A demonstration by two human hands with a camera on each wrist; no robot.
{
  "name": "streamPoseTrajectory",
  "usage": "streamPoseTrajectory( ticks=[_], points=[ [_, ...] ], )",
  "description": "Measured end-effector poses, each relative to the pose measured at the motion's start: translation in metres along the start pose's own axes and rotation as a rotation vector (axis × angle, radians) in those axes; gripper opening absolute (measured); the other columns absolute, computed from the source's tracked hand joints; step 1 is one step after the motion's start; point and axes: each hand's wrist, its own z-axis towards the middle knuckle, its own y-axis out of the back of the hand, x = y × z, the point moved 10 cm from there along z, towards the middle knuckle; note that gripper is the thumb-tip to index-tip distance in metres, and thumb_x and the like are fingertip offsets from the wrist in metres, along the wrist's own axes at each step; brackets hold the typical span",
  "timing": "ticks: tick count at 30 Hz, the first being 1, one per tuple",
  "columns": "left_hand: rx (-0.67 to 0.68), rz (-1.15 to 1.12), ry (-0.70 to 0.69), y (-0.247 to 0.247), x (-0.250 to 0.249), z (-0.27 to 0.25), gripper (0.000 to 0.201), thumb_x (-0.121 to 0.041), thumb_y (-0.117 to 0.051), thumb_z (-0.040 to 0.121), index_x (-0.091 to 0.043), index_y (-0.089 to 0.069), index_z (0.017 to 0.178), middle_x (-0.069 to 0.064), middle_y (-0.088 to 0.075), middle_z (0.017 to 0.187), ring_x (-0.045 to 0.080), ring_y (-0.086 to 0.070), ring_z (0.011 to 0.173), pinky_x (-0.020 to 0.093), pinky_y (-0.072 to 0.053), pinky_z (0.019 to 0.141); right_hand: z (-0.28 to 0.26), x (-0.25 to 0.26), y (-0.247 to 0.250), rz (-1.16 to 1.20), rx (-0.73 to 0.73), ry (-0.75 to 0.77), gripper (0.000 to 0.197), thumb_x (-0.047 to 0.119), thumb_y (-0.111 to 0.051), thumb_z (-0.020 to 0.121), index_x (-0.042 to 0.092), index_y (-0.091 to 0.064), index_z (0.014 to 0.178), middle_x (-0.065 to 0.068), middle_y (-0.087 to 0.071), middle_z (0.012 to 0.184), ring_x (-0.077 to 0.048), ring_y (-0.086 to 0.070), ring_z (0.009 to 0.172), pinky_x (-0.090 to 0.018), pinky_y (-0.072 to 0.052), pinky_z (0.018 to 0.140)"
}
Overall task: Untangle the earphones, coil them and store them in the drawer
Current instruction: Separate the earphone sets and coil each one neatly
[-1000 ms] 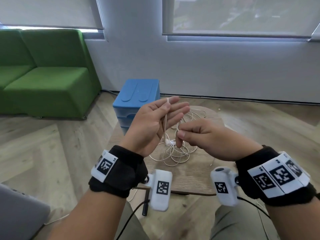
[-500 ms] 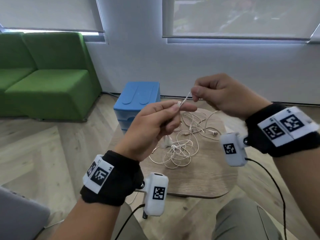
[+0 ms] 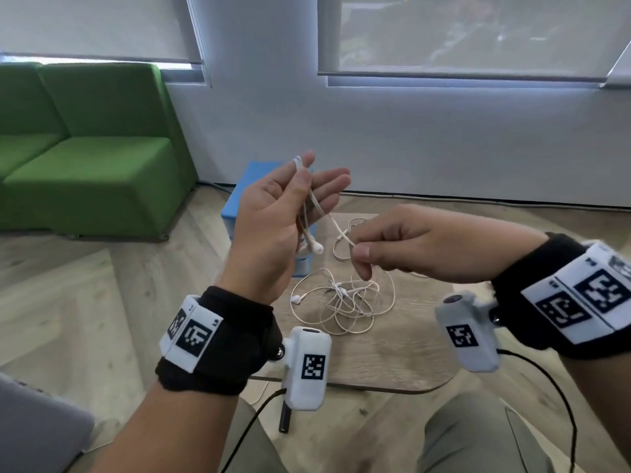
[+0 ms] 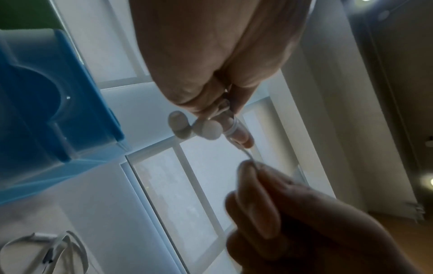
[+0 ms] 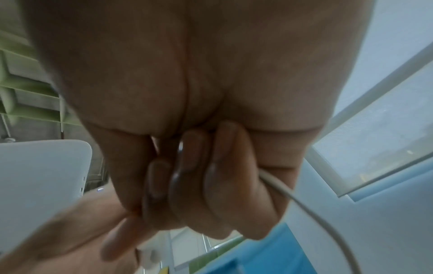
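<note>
Soft daylight came through the blinds (image 3: 471, 32) at twelve o'clock, leaving the room evenly bright, with a thin glare strip under each blind. The head view bent straight lines toward its edges and blurred slightly there. Both wrist views were soft and smeared: the right hand (image 5: 187, 111) filled its frame, dim and out of focus, and the left hand (image 4: 211, 55) stood backlit against the pale window.
</note>
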Motion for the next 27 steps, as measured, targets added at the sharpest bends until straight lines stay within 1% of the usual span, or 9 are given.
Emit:
streamPoseTrajectory(
  ticks=[3, 8, 12, 16, 19, 21, 23, 25, 27],
  points=[
    [-0.002, 0.196, -0.083, 0.001, -0.008, 0.005, 0.037, -0.009, -0.041, 0.112, -0.002, -0.046, 0.148, 0.012, -0.079, 0.108, 0.016, -0.078, 0.099, 0.021, -0.058, 0.082, -0.006, 0.016, 0.020, 0.016, -0.056, 0.053, 0.030, 0.016, -0.050, 0.107, 0.006, -0.067, 0.084, 0.014, -0.038, 0.056, -0.003, -0.034, 0.052, -0.012, -0.032, 0.053],
    [0.162, 0.531, -0.123, -0.018, -0.006, 0.000, 0.034, -0.007, -0.041, 0.112, -0.001, -0.053, 0.143, 0.006, -0.073, 0.079, 0.015, -0.066, 0.063, 0.025, -0.054, 0.068, -0.009, 0.019, 0.086, -0.072, -0.471, 0.131, 0.028, 0.015, -0.055, 0.105, 0.007, -0.068, 0.083, 0.012, -0.036, 0.050, -0.005, -0.031, 0.048, -0.015, -0.026, 0.050],
    [0.283, 0.552, -0.031, -0.027, -0.001, -0.005, 0.031, -0.011, -0.043, 0.111, -0.002, -0.066, 0.129, 0.001, -0.054, 0.062, 0.007, -0.041, 0.051, 0.016, -0.037, 0.054, -0.002, -0.001, 0.102, -0.125, -0.642, 0.115, 0.026, 0.020, -0.058, 0.103, 0.009, -0.069, 0.083, 0.007, -0.038, 0.055, -0.008, -0.029, 0.052, -0.027, -0.027, 0.052],
    [0.341, 0.478, 0.073, -0.029, 0.003, -0.009, 0.032, -0.014, -0.044, 0.110, -0.001, -0.074, 0.111, -0.002, -0.034, 0.056, 0.006, -0.030, 0.050, 0.013, -0.026, 0.048, 0.003, -0.030, 0.102, -0.099, -0.743, 0.082, 0.026, 0.024, -0.058, 0.103, 0.013, -0.067, 0.081, -0.004, -0.044, 0.059, -0.013, -0.034, 0.054, -0.029, -0.030, 0.054],
    [0.318, 0.336, 0.097, -0.026, -0.003, -0.008, 0.032, -0.016, -0.045, 0.108, -0.002, -0.073, 0.103, -0.003, -0.044, 0.053, 0.007, -0.033, 0.044, 0.017, -0.026, 0.045, 0.010, -0.048, 0.085, -0.091, -0.681, 0.044, 0.028, 0.027, -0.055, 0.104, 0.014, -0.064, 0.080, -0.007, -0.050, 0.062, -0.021, -0.042, 0.058, -0.035, -0.036, 0.059],
    [0.271, 0.189, 0.097, -0.025, -0.010, -0.005, 0.030, -0.013, -0.043, 0.108, 0.001, -0.069, 0.104, 0.000, -0.064, 0.060, 0.007, -0.057, 0.046, 0.014, -0.042, 0.048, 0.016, -0.051, 0.060, -0.064, -0.569, 0.041, 0.030, 0.026, -0.054, 0.105, 0.014, -0.062, 0.079, 0.000, -0.049, 0.063, -0.014, -0.043, 0.060, -0.034, -0.039, 0.060],
    [0.208, 0.012, 0.104, -0.021, -0.014, 0.000, 0.027, -0.010, -0.044, 0.107, 0.003, -0.068, 0.107, 0.009, -0.077, 0.079, 0.011, -0.075, 0.068, 0.015, -0.056, 0.060, 0.020, -0.048, 0.034, -0.053, -0.440, 0.063, 0.030, 0.028, -0.053, 0.105, 0.018, -0.061, 0.078, -0.004, -0.052, 0.067, -0.019, -0.047, 0.063, -0.039, -0.042, 0.064],
    [0.122, -0.107, 0.093, -0.010, -0.013, 0.006, 0.025, -0.007, -0.045, 0.108, 0.005, -0.066, 0.114, 0.017, -0.079, 0.098, 0.017, -0.079, 0.088, 0.018, -0.061, 0.075, 0.020, -0.041, 0.012, -0.085, -0.303, 0.050, 0.030, 0.035, -0.052, 0.105, 0.023, -0.060, 0.079, 0.004, -0.055, 0.069, -0.014, -0.052, 0.067, -0.040, -0.046, 0.069],
    [0.029, -0.114, 0.060, 0.002, -0.009, 0.010, 0.025, -0.003, -0.045, 0.108, 0.007, -0.061, 0.124, 0.020, -0.078, 0.109, 0.022, -0.078, 0.101, 0.022, -0.062, 0.087, 0.017, -0.027, -0.002, -0.099, -0.168, 0.047, 0.030, 0.042, -0.051, 0.103, 0.027, -0.062, 0.081, 0.002, -0.057, 0.073, -0.022, -0.055, 0.072, -0.052, -0.048, 0.075]
  ],
)
